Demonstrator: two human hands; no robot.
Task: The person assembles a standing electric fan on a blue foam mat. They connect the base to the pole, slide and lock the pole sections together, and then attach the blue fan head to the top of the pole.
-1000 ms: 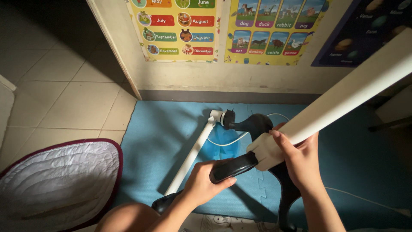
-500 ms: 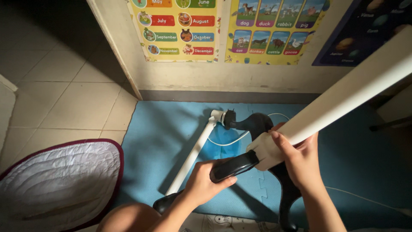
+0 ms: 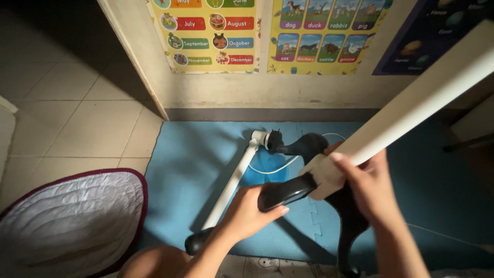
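Because it runs long and rigid from the hands up past the right edge of the view, the white tube (image 3: 411,110) is judged stiff and top-heavy, likely to swing like a lever unless it is gripped close to its lower end. It is held there, above the blue foam mat (image 3: 190,154), by the right hand (image 3: 368,188), whose fingers are wrapped fully round the tube's end. The black handle piece (image 3: 285,191) meeting that end looks smooth, hard plastic, light but possibly slippery; it is clasped from below by the left hand (image 3: 247,213), fingers curled shut about it.

On the mat a second white tube (image 3: 231,183) lies flat, joined at its far end to a black curved base (image 3: 309,146), with a thin white cord (image 3: 278,166) looping beside it. The cord is judged limp and easy to snag.

Counted: one mat, one quilted cushion (image 3: 72,216) at the left, two white tubes, three wall posters (image 3: 303,36), one black base whose limbs are partly hidden, one handle piece, one cord.
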